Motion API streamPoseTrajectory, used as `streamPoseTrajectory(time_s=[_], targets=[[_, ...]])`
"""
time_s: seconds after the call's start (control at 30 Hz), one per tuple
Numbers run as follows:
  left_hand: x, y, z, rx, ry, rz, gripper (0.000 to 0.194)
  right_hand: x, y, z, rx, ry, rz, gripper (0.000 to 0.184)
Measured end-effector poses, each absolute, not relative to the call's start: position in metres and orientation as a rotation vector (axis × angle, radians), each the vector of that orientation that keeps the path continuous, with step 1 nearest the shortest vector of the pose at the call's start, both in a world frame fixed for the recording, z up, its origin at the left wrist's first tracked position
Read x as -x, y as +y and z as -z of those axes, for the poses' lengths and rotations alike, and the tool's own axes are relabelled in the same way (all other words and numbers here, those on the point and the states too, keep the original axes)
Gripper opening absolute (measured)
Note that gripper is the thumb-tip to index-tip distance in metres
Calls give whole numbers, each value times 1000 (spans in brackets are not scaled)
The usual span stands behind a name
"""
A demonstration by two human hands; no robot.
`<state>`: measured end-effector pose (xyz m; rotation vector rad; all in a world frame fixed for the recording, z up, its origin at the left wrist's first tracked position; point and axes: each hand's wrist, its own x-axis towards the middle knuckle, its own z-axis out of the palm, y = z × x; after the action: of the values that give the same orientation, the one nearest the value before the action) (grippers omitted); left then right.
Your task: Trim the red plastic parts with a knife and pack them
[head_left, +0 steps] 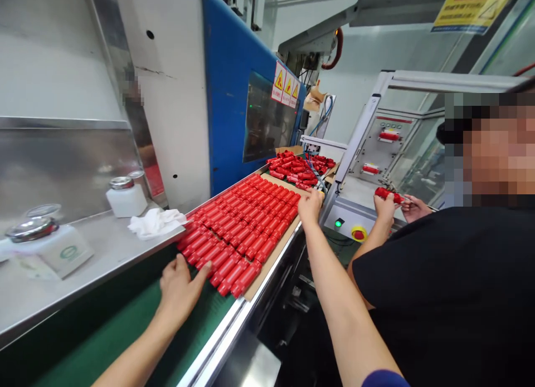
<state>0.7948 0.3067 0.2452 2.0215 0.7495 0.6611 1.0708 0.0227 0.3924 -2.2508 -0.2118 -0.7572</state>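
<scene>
Factory workstation, head view only; clock taken from view centre. Blue machine [225, 97] at 11, metal shelf [100, 248] with white bottles and a white cloth [156, 223] toward 8–9. Green belt [125, 314] runs from 7 up past centre. Red parts in rows [238, 225] lie on a cardboard sheet [278, 253] on it, 7–8 o'clock; loose red pile [296, 167] beyond, at 2. Left hand [181, 284], 7–8: open, thumb spread, fingertips at the rows' near-left end. Right hand [310, 206], 3–4: at the far-right corner; cannot tell if it grips the cardboard or just rests there. Co-worker's hands [387, 209] hold a separate red part at 3. Step in hand, my read: bracing or squaring the laid-out rows from opposite corners. Next move calls for even, level pressure from both hands; the near row looks likeliest to roll.
</scene>
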Motion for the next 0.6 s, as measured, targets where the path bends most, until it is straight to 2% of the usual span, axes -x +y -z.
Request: streamPoseTrajectory(time_s=[0.07,0.17,0.2,0.33,0.4,0.47,0.6], targets=[[-787,323,-240,-2199,658,-705,125,-1006,25,-370,2226,-554,787,32],[-781,360,-237,-2363,428,-697,136,-921,24,-334,2182,-1149,679,31],[-782,374,-236,-2397,367,-691,139,-902,24,-325,2170,-1300,633,40],[-799,415,-231,-2453,193,-640,143,-864,40,-303,2316,-1640,442,112],[-810,422,-229,-2452,146,-637,144,-858,57,-299,2407,-1631,395,125],[-819,421,-226,-2440,114,-647,144,-851,75,-298,2443,-1606,392,118],[-830,410,-223,-2392,129,-681,135,-845,100,-299,2470,-1663,422,86]])
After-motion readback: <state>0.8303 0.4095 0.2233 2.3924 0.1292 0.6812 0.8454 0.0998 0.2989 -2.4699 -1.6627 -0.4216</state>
